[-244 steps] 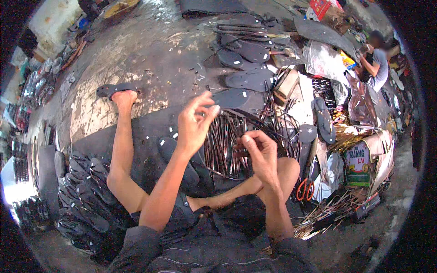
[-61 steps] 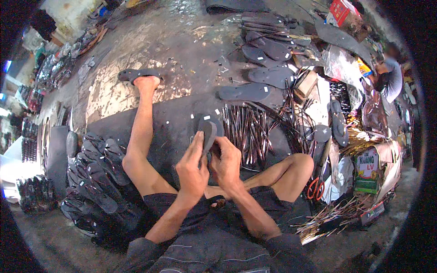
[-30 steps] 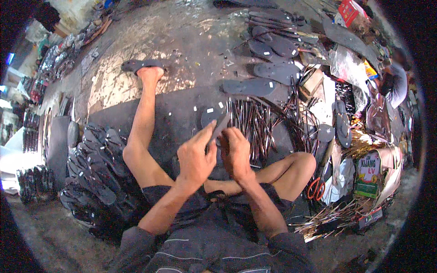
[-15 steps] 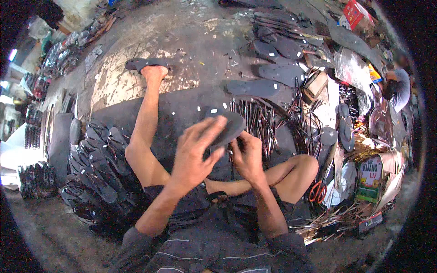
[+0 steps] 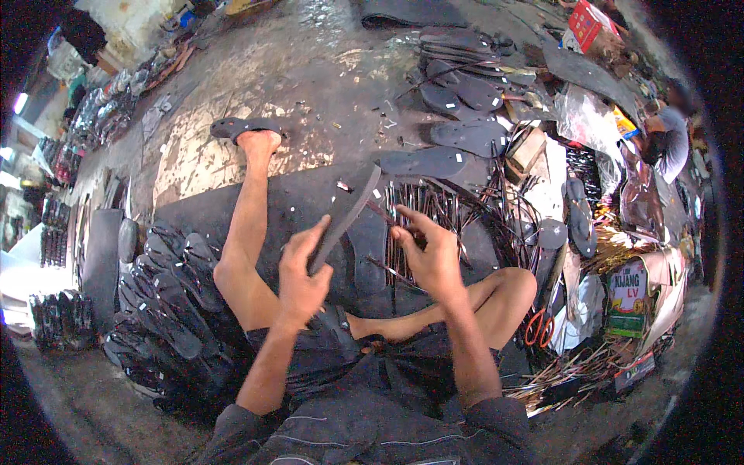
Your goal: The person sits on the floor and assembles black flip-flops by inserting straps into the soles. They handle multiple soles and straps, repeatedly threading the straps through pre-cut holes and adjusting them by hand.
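**Holding a dark sandal sole above the floor**

Sitting on the floor, the person grasps a dark sandal sole [image 5: 346, 213] in the left hand [image 5: 301, 273], fingers clenched around its lower end; the sole tilts up and away over a black rubber sheet [image 5: 294, 203]. The right hand [image 5: 431, 256] is just beside the sole, fingers partly curled around a thin strap [image 5: 385, 214] that runs to the sole's upper part. A pile of thin straps [image 5: 434, 209] lies beyond the hands. Finished soles [image 5: 167, 302] are stacked at the left; orange-handled scissors [image 5: 538, 329] lie near the right knee.
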`<state>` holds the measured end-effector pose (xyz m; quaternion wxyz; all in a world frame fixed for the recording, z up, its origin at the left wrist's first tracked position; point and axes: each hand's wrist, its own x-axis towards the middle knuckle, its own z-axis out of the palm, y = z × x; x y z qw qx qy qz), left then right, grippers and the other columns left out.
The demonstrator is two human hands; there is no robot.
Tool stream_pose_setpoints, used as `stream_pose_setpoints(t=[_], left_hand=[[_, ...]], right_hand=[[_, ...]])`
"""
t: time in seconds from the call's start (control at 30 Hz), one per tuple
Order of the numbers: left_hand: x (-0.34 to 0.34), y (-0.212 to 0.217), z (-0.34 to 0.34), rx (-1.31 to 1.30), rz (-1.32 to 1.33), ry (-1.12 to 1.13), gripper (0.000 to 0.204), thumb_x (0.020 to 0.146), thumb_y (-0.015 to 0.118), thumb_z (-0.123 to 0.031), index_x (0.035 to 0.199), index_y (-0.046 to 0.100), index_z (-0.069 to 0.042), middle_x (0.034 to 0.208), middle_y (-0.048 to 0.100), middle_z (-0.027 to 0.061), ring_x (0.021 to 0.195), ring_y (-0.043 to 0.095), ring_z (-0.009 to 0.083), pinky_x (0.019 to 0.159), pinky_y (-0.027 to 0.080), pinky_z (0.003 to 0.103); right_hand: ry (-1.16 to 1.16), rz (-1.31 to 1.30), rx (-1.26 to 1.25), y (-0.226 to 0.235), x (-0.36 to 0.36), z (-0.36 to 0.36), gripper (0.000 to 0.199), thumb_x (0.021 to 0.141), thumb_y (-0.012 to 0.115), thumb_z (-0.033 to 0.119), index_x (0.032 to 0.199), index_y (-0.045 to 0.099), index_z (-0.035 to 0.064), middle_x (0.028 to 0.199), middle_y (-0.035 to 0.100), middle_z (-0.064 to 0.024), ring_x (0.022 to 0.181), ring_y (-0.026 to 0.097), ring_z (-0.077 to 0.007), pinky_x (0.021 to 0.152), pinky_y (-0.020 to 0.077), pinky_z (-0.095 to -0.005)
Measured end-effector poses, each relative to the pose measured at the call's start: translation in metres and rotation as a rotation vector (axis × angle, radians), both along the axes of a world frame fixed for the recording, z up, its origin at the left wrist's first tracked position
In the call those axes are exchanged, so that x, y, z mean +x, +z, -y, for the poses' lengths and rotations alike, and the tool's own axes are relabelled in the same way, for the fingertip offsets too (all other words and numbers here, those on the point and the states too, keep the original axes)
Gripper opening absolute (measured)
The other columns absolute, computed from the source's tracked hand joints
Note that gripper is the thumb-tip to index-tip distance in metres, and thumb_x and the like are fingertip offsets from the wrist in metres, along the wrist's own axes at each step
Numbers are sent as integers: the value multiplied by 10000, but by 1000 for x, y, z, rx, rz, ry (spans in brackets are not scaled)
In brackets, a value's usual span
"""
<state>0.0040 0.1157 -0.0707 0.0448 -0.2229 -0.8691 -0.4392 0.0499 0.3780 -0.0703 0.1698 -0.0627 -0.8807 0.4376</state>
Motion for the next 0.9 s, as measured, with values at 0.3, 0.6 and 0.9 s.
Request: stream_pose_setpoints(t=[0.3,0.6,0.9], left_hand=[[8,17,-18,754,741,-313,563,902,717,-47,1453,629,28,1429,698,152,1253,698,236,1085,557,387],[24,1,-71,1042,739,105,402,1125,613,-128,1508,560,-15,1313,695,92,1165,694,178,1041,571,347],[28,-3,-78,783,443,118,400,1135,610,-162,1493,562,10,1327,691,93,1202,646,159,1056,523,332]], right_hand=[[320,137,-645,-23,5,-15,180,1067,740,116,1161,790,-29,1047,791,-80,937,700,-138,839,568,-335],[84,43,-986,-9,-9,31,86,1048,742,21,1080,707,-50,1061,780,-93,917,744,-125,853,630,-294],[-222,-55,-409,7,-4,64,109,967,812,51,1005,755,-33,902,819,-84,801,742,-93,748,610,-286]])
